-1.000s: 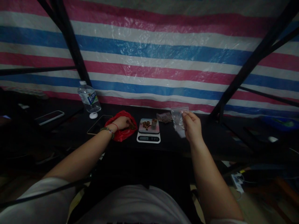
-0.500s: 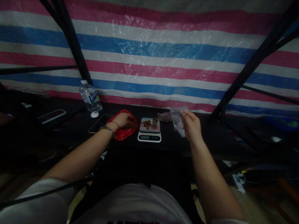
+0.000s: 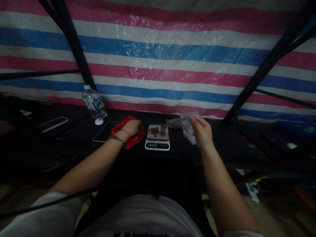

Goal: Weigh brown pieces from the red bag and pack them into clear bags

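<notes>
My left hand (image 3: 132,127) rests inside an open red plastic bag (image 3: 118,130) of small brown pieces, fingers curled down into them. What they hold is hidden. Just right of it stands a small white digital scale (image 3: 157,145) with a heap of brown pieces and a small cylinder on its platform. My right hand (image 3: 202,133) is raised right of the scale and pinches a small clear plastic bag (image 3: 187,124) by its edge. Another clear bag filled with brown pieces (image 3: 173,123) lies behind the scale.
On the dark table, a water bottle (image 3: 93,102) stands at the back left with a white cap beside it. A phone (image 3: 105,131) lies left of the red bag, another phone (image 3: 52,123) farther left. A striped tarp hangs behind, crossed by black poles.
My left hand has shifted slightly within the red bag, fingers curling in more. My right hand and the clear bag have stayed almost still.
</notes>
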